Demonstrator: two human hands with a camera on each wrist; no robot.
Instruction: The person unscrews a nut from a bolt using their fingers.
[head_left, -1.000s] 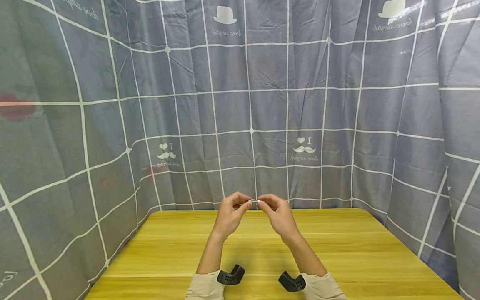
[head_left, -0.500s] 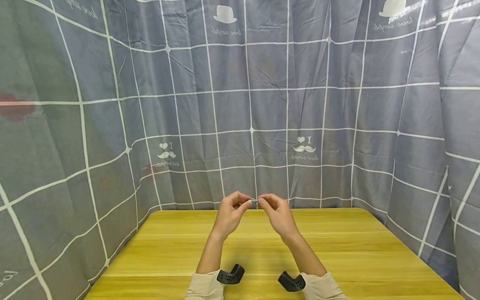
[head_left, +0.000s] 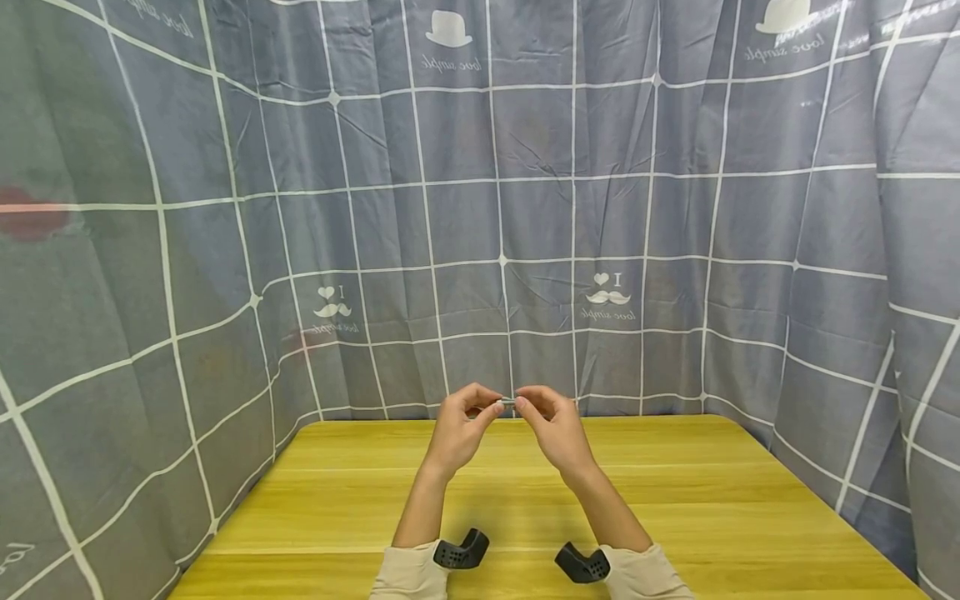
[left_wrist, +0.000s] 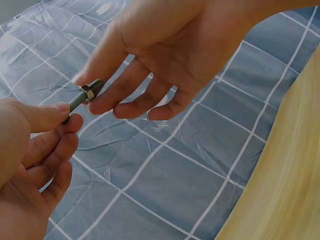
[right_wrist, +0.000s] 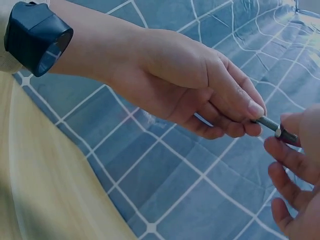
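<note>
Both hands are up in the lower middle of the head view, above the far edge of the yellow table (head_left: 675, 500). The left hand (head_left: 453, 429) pinches the bolt (left_wrist: 75, 103) by its threaded shank, other fingers curled. The right hand (head_left: 551, 429) pinches the nut (left_wrist: 90, 91) at the bolt's end between thumb and forefinger, remaining fingers loose. A grey checked curtain (head_left: 525, 208) hangs behind.

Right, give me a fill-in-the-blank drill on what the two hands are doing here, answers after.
1. The left hand pinches a threaded metal ____ by its shaft.
2. The right hand has its fingertips on the ____ at the end of the bolt.
3. Both hands are raised above a ____ wooden table.
4. The grey curtain behind is crossed by ____ lines.

Missing words: bolt; nut; yellow; white
</note>
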